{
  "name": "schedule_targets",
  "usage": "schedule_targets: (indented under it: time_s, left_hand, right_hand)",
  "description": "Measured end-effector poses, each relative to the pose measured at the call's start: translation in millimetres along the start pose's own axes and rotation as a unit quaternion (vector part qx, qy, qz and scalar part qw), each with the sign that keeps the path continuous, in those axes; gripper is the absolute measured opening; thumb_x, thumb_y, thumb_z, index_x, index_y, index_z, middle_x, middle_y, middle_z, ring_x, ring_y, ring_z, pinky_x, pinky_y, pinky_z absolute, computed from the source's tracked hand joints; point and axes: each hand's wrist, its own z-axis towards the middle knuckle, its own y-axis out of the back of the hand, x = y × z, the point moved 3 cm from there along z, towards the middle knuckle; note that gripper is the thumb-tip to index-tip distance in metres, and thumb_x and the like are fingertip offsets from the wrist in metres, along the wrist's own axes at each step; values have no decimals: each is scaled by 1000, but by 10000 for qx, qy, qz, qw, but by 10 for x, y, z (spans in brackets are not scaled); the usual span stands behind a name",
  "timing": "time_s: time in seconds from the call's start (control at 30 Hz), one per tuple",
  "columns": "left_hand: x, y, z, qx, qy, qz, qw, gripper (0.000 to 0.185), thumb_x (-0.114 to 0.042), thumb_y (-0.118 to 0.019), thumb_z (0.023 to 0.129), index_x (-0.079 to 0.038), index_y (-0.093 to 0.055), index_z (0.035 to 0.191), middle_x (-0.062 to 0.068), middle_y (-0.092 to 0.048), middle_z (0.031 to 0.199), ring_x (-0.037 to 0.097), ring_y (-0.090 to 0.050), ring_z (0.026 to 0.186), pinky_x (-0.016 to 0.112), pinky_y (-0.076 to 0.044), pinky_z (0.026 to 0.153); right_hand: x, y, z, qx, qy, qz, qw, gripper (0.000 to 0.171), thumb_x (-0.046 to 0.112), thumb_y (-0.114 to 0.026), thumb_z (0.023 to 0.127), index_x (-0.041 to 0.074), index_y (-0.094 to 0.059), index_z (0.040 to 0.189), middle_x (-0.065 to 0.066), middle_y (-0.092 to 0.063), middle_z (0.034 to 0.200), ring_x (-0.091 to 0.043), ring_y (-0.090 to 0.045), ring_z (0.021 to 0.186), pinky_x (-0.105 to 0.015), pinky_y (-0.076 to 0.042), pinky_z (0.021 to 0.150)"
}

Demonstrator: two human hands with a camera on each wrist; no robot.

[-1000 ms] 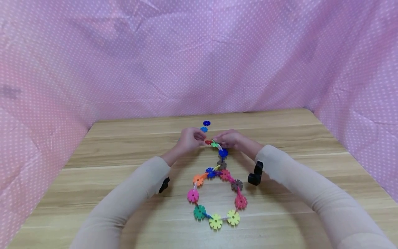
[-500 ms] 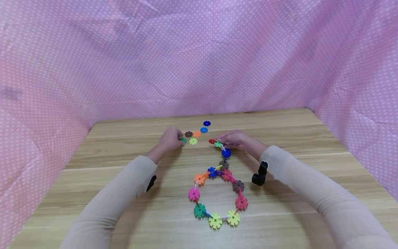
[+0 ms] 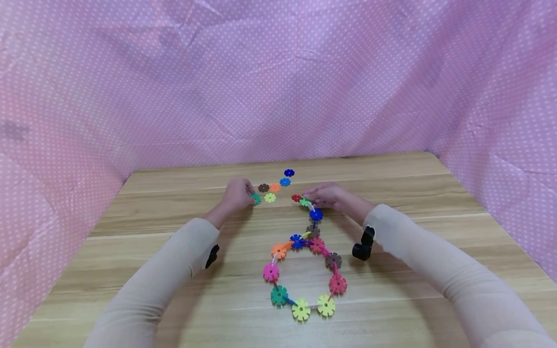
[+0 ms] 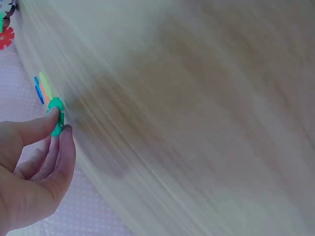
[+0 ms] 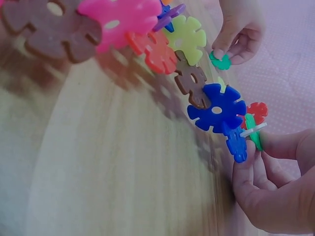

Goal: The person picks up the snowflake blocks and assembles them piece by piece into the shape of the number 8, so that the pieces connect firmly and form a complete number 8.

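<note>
**A:** Where are the hands?

**B:** Both are at the far side of a wooden desk [image 3: 413, 193]. The left hand [image 3: 237, 194] pinches a green disc [image 3: 256, 198] between thumb and fingertips, its other fingers loosely curled. That disc is on edge at the desk surface, just left of four loose discs: brown [image 3: 263, 187], orange [image 3: 274, 187], yellow-green [image 3: 270, 197] and, further back, light blue [image 3: 285, 181].

**A:** And the right?

**B:** The right hand [image 3: 327, 194] pinches the far end of a chain [image 3: 314, 227] of notched discs. Its fingertips close near a green link and a red end disc [image 3: 297, 197]. The chain runs toward the person and widens into a ring [image 3: 302, 275] lying flat on the desk.

**A:** How should the green disc go on well?

**B:** I judge the key is lining up slots. The right hand should hold the end disc steady, close behind it, so the chain does not twist. The left should bring the green disc in at a right angle, one notch facing a notch of the red disc, then push straight in until it seats. Pushing at a slant would likely bend the chain or pop a link.

**A:** Anything else?

**B:** One dark blue disc [image 3: 289, 172] lies apart at the back. Pink dotted cloth [image 3: 278, 82] surrounds the desk.
</note>
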Motion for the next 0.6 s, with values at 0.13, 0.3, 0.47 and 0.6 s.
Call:
schedule_targets:
  time_s: [0.13,0.3,0.47,0.6]
  left_hand:
    - [-29,3,-7,-86,132,-522,9985,14,-1,-74,79,3,-69,91,19,-71,96,20,-67,79,24,-57,71]
    - [-99,-87,9,155,551,-1349,9892,18,-3,-75,80,5,-70,95,22,-71,101,23,-72,80,28,-61,75]
    - [-202,-223,26,495,1189,-2289,9649,20,-1,-70,85,4,-68,103,20,-67,111,19,-72,81,29,-60,80]
    - [-296,-290,50,569,1314,-2546,9564,20,-1,-68,86,2,-68,106,19,-67,113,20,-70,85,29,-60,82]
  right_hand:
    - [-7,1,1,9,37,3,10000,38,11,-59,95,-2,-55,131,8,-66,84,-5,-60,73,-17,-54,72]
    - [-13,-9,-3,-23,14,-19,10000,38,12,-60,95,-1,-55,131,-2,-69,106,-6,-62,79,-21,-56,83]
    - [-13,-34,-2,-42,34,-56,10000,38,11,-60,95,-1,-56,130,-13,-61,132,-7,-63,84,-30,-53,99]
    - [-8,-46,3,-60,51,-94,9999,37,11,-60,95,0,-57,130,-14,-59,134,-7,-64,84,-32,-52,101]
